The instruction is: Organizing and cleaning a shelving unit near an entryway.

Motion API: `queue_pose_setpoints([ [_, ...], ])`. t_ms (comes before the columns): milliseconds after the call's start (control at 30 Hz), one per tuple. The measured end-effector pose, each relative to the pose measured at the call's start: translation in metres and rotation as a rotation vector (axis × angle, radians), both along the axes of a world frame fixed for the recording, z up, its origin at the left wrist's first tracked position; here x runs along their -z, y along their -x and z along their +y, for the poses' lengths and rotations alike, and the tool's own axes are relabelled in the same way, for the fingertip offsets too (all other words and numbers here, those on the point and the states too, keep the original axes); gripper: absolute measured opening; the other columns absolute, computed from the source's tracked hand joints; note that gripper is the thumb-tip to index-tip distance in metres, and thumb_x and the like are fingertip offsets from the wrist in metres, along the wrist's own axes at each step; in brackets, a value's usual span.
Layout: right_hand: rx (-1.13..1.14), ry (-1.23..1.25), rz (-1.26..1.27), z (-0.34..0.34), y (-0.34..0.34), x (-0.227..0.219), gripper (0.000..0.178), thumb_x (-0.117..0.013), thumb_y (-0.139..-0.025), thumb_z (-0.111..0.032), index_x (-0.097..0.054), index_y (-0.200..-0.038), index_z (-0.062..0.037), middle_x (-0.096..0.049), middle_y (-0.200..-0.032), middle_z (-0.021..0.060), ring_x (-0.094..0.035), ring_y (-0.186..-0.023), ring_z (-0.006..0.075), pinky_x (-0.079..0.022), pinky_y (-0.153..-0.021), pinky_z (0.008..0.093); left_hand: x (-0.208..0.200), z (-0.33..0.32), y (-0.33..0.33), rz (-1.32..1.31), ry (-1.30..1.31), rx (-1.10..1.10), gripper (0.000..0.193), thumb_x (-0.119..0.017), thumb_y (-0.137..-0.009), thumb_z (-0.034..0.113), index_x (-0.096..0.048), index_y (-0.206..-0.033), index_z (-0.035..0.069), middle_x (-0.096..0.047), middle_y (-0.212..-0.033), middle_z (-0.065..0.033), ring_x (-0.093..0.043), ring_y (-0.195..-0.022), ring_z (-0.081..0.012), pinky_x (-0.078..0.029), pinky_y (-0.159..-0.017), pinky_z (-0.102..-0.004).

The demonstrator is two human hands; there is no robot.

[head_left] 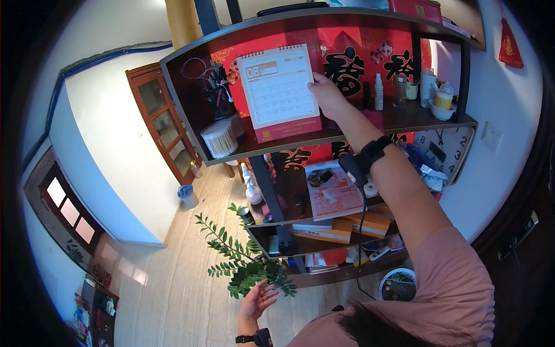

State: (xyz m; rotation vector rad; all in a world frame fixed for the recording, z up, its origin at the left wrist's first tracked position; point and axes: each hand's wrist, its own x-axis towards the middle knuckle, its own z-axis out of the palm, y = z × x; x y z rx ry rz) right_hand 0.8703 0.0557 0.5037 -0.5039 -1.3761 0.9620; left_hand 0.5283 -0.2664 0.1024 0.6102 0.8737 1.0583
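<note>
My right hand (330, 97) grips the right edge of a white desk calendar (280, 92) with a spiral binding on top and a red base. The calendar stands on, or just over, the front of the upper dark shelf (381, 120); I cannot tell whether its base touches. Left of it are a round tub of cotton swabs (219, 140) and a black pen holder (219, 98) with pens in it. Low down, my left hand (257, 299) is open and holds nothing, its fingers spread just in front of a green leafy plant (251, 272).
To the right on the upper shelf stand a white spray bottle (378, 92), stacked cups (428, 88) and a bowl (444, 112). Lower shelves hold a red-printed paper sheet (335, 194) and flat boxes (324, 232). A plant pot (398, 284) and a small bin (187, 196) are on the floor.
</note>
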Motion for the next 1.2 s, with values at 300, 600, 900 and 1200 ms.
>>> queue_pose_setpoints([
  [300,1.236,-0.594,-0.979,-0.073,-0.058,0.039,0.041,-0.062,-0.081,-0.036,-0.059,-0.118,-0.0166,-0.059,-0.116,0.0138,-0.049,-0.115,0.0344,-0.032,-0.099,0.0534,0.026,0.015,-0.02,0.166,0.221,-0.207,0.049,-0.052,-0.09,0.039,-0.048,-0.129,0.01,-0.056,-0.123,-0.0137,-0.059,-0.105,-0.0317,-0.047,-0.086,-0.042],
  [600,0.602,-0.226,-1.177,-0.064,-0.12,0.051,0.027,-0.053,-0.087,-0.036,-0.063,-0.103,-0.0163,-0.065,-0.104,0.0094,-0.06,-0.098,0.0338,-0.047,-0.079,0.0516,-0.065,0.121,-0.081,0.914,-0.415,-0.175,0.019,-0.056,-0.09,0.02,-0.062,-0.095,0.002,-0.063,-0.076,-0.0051,-0.059,-0.064,-0.0119,-0.047,-0.057,-0.0274],
  [900,0.631,-0.241,-1.052,-0.061,-0.142,0.051,0.035,-0.053,-0.089,-0.039,-0.059,-0.111,-0.0124,-0.056,-0.115,0.0151,-0.054,-0.107,0.0343,-0.045,-0.088,0.0452,-0.314,0.173,-0.296,1.287,-1.509,-0.367,0.041,-0.065,-0.081,0.016,-0.053,-0.119,0.005,-0.052,-0.117,-0.0216,-0.05,-0.112,-0.0369,-0.042,-0.093,-0.0411],
  [1200,0.88,-0.011,-0.81,0.006,-0.236,0.012,0.039,-0.067,-0.079,-0.02,-0.055,-0.108,0.0024,-0.064,-0.1,0.02,-0.064,-0.091,0.0318,-0.052,-0.077,0.0422,-0.335,0.232,-0.332,1.591,-1.525,-0.245,0.053,-0.061,-0.082,0.039,-0.051,-0.128,0.013,-0.045,-0.131,-0.0248,-0.047,-0.118,-0.0403,-0.037,-0.1,-0.0484],
])
